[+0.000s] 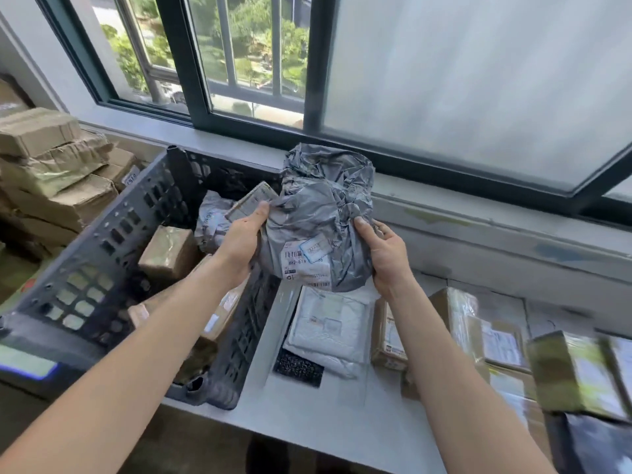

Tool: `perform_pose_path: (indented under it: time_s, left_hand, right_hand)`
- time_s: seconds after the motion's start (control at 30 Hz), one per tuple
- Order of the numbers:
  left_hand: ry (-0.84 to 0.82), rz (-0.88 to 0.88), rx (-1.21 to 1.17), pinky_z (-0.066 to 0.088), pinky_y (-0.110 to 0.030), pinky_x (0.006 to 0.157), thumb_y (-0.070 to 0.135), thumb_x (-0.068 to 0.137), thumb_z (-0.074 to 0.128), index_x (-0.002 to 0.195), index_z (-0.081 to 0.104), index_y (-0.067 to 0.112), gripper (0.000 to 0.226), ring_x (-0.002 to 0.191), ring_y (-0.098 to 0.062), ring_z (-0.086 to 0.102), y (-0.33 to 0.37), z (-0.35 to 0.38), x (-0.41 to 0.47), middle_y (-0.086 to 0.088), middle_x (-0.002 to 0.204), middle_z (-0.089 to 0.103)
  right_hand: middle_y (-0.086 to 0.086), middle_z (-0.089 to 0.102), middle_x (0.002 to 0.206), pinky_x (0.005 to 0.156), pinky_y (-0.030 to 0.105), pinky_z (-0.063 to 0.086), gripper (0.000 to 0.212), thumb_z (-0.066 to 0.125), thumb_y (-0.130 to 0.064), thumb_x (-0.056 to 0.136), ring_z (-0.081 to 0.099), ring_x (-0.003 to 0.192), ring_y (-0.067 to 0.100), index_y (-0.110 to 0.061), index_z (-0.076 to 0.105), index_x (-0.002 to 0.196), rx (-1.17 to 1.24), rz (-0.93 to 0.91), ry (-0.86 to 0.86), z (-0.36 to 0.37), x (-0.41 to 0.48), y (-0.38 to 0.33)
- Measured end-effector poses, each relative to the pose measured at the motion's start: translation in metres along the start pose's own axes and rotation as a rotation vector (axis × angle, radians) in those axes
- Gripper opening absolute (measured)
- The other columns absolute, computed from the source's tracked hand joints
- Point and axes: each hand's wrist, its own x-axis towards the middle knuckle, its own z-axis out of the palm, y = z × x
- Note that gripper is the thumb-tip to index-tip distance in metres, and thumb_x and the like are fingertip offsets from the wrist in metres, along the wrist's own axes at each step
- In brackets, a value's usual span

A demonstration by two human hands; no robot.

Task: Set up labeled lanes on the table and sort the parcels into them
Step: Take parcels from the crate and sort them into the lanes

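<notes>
Bag (321,213) hangs mid-frame, gripped by left hand (241,241) and right hand (388,258); laid-out parcels (478,330) lie lower right, nearer the right hand; crate (102,254) lower left.

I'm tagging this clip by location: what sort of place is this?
Probably a parcel-sorting room: a crumpled grey plastic mailer with a shipping label, a dark slotted plastic crate of parcels, and taped brown cardboard boxes on the table.

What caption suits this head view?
Left hand and right hand grip a crumpled grey parcel over the black crate and table.
</notes>
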Motion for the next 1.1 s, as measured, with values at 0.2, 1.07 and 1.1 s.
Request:
perform_pose_path:
  time_s: [0.2,1.07,1.1]
  left_hand:
    - [0.048,-0.091,-0.079,0.054,-0.044,0.095,0.031,0.099,0.059,0.105,0.073,0.009,0.027,0.099,-0.031,0.071,-0.026,0.038,0.007,-0.013,0.106,0.075]
    - [0.149,-0.319,0.603,0.035,-0.025,0.086,0.008,0.099,0.052,0.116,0.071,0.006,0.026,0.086,-0.008,0.054,-0.184,0.051,0.034,-0.007,0.117,0.065]
    - [0.150,-0.318,0.609,0.035,-0.025,0.087,0.007,0.099,0.051,0.120,0.070,0.005,0.028,0.088,-0.008,0.055,-0.185,0.050,0.034,-0.007,0.123,0.065]
  right_hand:
    - [0.010,0.077,0.099,0.079,0.033,0.060,0.031,0.075,-0.018,0.089,0.073,0.090,0.023,-0.002,0.068,0.115,0.032,0.064,0.100,-0.048,0.003,0.012]
    - [0.010,0.069,0.125,0.087,0.030,0.049,0.031,0.067,-0.013,0.093,0.064,0.111,0.025,-0.007,0.069,0.124,-1.071,0.326,0.137,-0.130,-0.008,0.134]
    - [0.010,0.068,0.127,0.085,0.028,0.047,0.032,0.066,-0.013,0.094,0.064,0.111,0.025,-0.007,0.068,0.125,-1.070,0.327,0.141,-0.130,-0.008,0.136]
